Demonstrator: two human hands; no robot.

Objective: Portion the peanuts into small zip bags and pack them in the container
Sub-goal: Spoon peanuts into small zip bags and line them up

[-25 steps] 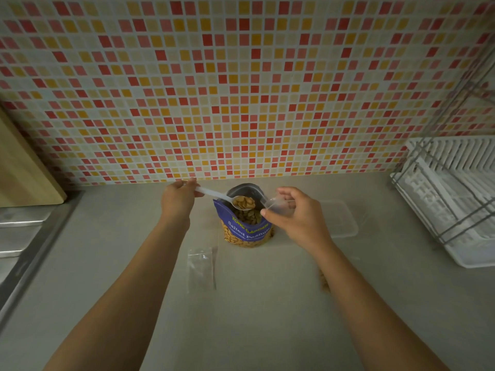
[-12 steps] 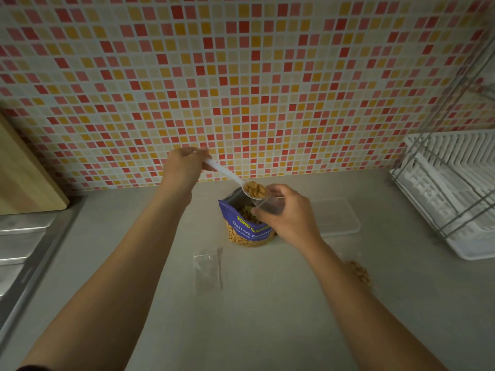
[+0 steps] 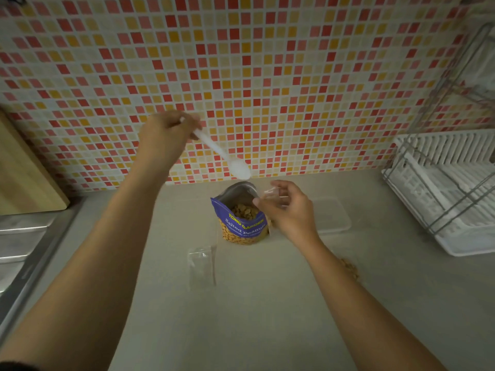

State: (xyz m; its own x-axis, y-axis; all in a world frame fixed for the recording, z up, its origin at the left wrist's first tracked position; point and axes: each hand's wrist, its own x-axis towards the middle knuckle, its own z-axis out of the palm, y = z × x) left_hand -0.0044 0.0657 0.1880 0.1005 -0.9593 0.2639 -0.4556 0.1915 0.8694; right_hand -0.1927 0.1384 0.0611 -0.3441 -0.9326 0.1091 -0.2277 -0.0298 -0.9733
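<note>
A blue salted-peanut pouch (image 3: 241, 226) stands open on the counter, peanuts showing inside. My left hand (image 3: 166, 137) grips the handle of a white plastic spoon (image 3: 227, 159), raised above the pouch with its bowl tilted down toward my right hand. My right hand (image 3: 289, 210) pinches a small clear zip bag (image 3: 273, 194) at its mouth, just right of the pouch top. Most of that bag is hidden behind my fingers. An empty zip bag (image 3: 202, 266) lies flat in front of the pouch. A clear plastic container (image 3: 334, 215) sits behind my right hand.
A filled bag of peanuts (image 3: 349, 267) lies partly hidden behind my right forearm. A white dish rack (image 3: 442, 191) stands at the right. A wooden board (image 3: 24, 172) leans at the left above a steel sink drainer (image 3: 18, 247). Tiled wall behind.
My left hand lifted the spoon out of the pouch, up and over the small bag. The spoon held peanuts earlier and now shows its white underside, tipped.
</note>
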